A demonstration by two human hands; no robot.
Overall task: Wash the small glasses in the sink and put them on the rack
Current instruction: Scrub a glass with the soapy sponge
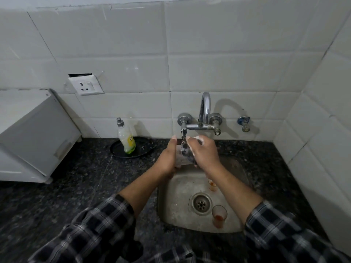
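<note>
Clear glass (pixel 181 158) gripped by left hand (pixel 168 158), right hand (pixel 204 151).

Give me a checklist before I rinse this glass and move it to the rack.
1. Grip on glass: left hand holds it, ok.
2. Right hand free of foam: not ok, foam on its fingers.
3. Tap running: cannot tell.
4. Rack in view: not ok, none visible.
5. Sink emptied: not ok, near glass and far glass stand inside with red residue.
</note>
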